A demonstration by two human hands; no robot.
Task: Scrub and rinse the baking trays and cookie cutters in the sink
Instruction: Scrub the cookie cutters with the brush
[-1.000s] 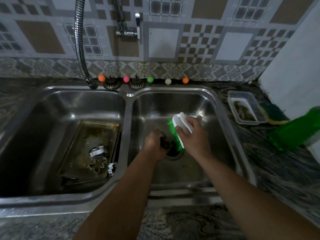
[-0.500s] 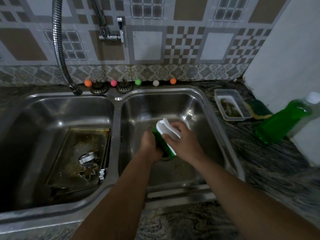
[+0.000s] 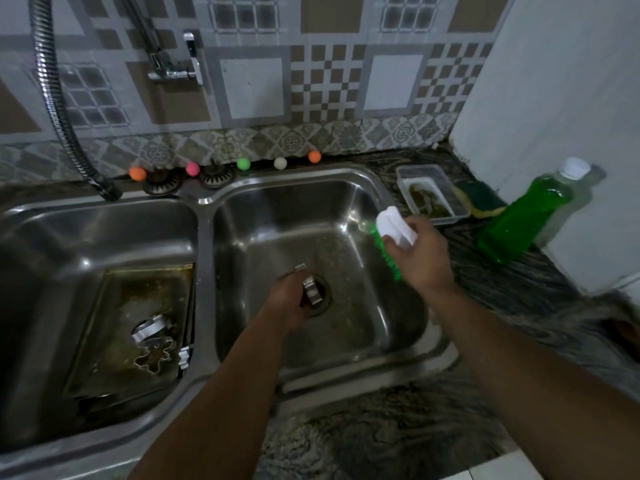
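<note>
Moved away from the left hand point(image 3: 289, 304) toward 2 o'clock: right hand point(image 3: 420, 256), fingers curled around the brush point(image 3: 389, 239). Left fingers wrapped around a cookie cutter point(image 3: 309, 289) over the drain of the right sink point(image 3: 360, 187). Dirty tray point(image 3: 114, 327) waiting in the left sink at 9 o'clock. Best to hold tight, scrub every edge, then rinse.

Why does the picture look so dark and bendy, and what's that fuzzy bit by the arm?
Head view: dim kitchen light, with bright glints on the sink; the wide lens bends the edges; the counter beside the right arm is smeared by motion blur; the brush in the right hand looks slightly soft.
</note>
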